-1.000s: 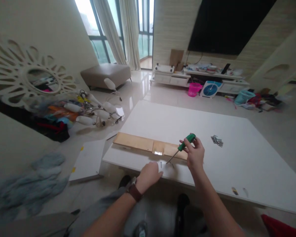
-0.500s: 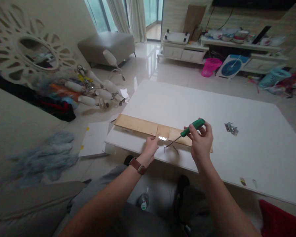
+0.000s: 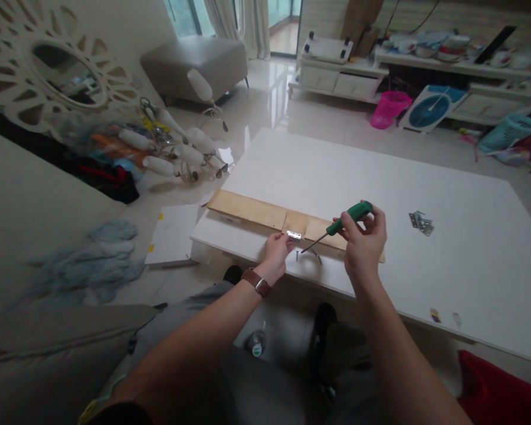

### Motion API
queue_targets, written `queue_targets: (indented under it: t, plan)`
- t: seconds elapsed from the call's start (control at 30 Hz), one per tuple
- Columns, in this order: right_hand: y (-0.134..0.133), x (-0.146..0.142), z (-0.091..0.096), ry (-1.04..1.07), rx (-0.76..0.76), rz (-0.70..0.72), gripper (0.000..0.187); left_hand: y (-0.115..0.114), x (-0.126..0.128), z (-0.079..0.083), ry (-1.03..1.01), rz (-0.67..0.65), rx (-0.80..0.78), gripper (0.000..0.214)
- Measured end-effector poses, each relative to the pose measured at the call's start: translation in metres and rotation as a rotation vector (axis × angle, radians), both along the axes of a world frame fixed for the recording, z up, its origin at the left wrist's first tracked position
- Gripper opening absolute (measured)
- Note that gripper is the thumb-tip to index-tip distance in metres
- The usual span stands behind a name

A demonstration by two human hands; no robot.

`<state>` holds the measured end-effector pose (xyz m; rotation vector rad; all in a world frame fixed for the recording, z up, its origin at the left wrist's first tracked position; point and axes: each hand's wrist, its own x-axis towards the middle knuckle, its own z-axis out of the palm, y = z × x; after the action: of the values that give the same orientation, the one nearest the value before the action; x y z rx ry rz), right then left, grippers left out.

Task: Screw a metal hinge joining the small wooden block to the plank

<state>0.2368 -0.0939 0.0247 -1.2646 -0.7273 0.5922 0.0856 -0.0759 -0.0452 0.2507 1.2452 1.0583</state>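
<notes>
My left hand point(image 3: 278, 255), with a brown-strapped watch on its wrist, pinches a small shiny metal hinge point(image 3: 294, 236) at the front edge of a long wooden board point(image 3: 248, 211). In my right hand point(image 3: 366, 239) is a green-handled screwdriver point(image 3: 351, 217), its shaft slanting down to the left. The tip is close to a small screw point(image 3: 297, 256) on the white table point(image 3: 363, 171); whether they touch I cannot tell. Just right of the screw lie thin metal pieces point(image 3: 317, 257), too small to name.
Several metal hinges or brackets point(image 3: 422, 223) lie in a pile on the table's right side. Two small flat items point(image 3: 435, 315) are near its front edge. A white panel point(image 3: 172, 235) rests left of the table, and a clear bottle point(image 3: 256, 342) stands on the floor below.
The camera view has shifted slightly. My left hand has tilted the hinge a little at the board's edge. The screwdriver tip stays close to the screw.
</notes>
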Motion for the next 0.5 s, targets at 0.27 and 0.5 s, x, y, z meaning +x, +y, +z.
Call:
queue_targets:
  t: [0.27, 0.5]
  plan:
    - [0.019, -0.006, -0.004, -0.053, 0.055, 0.01, 0.056, -0.003, 0.006, 0.01, -0.011, 0.079, 0.001, 0.012]
    - [0.019, -0.01, -0.002, -0.048, 0.075, 0.012, 0.055, -0.004, 0.006, 0.009, -0.037, 0.067, 0.001, 0.011]
